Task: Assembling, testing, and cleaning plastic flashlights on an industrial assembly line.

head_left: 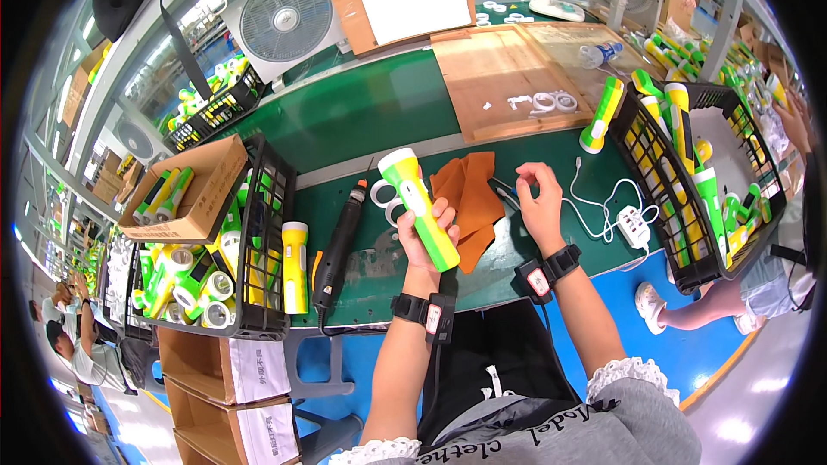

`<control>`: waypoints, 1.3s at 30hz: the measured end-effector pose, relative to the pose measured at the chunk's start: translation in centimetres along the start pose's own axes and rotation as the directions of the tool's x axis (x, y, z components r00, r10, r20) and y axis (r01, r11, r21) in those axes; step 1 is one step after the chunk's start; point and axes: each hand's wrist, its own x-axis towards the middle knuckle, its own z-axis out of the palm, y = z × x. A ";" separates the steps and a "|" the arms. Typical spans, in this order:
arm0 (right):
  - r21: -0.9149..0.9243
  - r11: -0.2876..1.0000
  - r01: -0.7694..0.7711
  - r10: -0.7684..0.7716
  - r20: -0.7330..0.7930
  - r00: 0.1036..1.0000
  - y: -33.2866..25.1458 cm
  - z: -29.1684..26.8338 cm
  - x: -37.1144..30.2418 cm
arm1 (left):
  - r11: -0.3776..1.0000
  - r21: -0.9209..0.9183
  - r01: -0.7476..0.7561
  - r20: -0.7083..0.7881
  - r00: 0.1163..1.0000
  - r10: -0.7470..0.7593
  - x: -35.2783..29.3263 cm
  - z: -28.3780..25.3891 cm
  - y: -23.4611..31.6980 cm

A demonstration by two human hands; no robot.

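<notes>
My left hand (pixel 428 232) is wrapped round a yellow and green flashlight (pixel 415 200). Its white head tilts up and to the left, away from me. To the right, my right hand (pixel 540 196) is raised over the bench with its fingers curled in; whatever they hold, if anything, is hidden. A thin cable (pixel 506 191) runs close beside that hand. An orange cloth (pixel 469 198) lies crumpled on the green bench between the hands. White rings (pixel 382 194) lie just left of the held flashlight. Farther left is a black electric screwdriver (pixel 341 245).
A flashlight (pixel 295 269) lies by the left black crate (pixel 274 245), full of flashlights, with a cardboard box (pixel 211 198) on top. Another flashlight (pixel 602 114) stands near the right crate (pixel 659 198). A white USB charger (pixel 633 226) trails cables. A wooden board (pixel 482 77) holds white parts.
</notes>
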 end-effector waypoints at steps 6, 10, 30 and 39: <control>-0.076 0.995 0.059 -0.012 0.506 0.862 -7.7 1.1 -4.1 | 0.992 -0.084 0.090 -0.076 0.992 -0.096 0.1 -1.6 0.8; -0.121 0.978 0.172 -0.108 0.412 0.905 -7.2 3.6 -7.1 | 0.999 -0.026 0.023 -0.137 0.990 -0.026 0.2 -0.6 -0.1; -0.103 0.929 0.355 -0.338 0.151 0.929 -6.4 4.4 -7.7 | 0.984 0.110 0.138 0.045 0.989 -0.144 -0.7 0.2 -0.8; -0.087 0.982 0.167 -0.145 0.216 0.966 -6.7 4.3 -7.6 | 0.998 -0.011 0.065 -0.027 0.997 -0.066 0.1 0.1 -0.7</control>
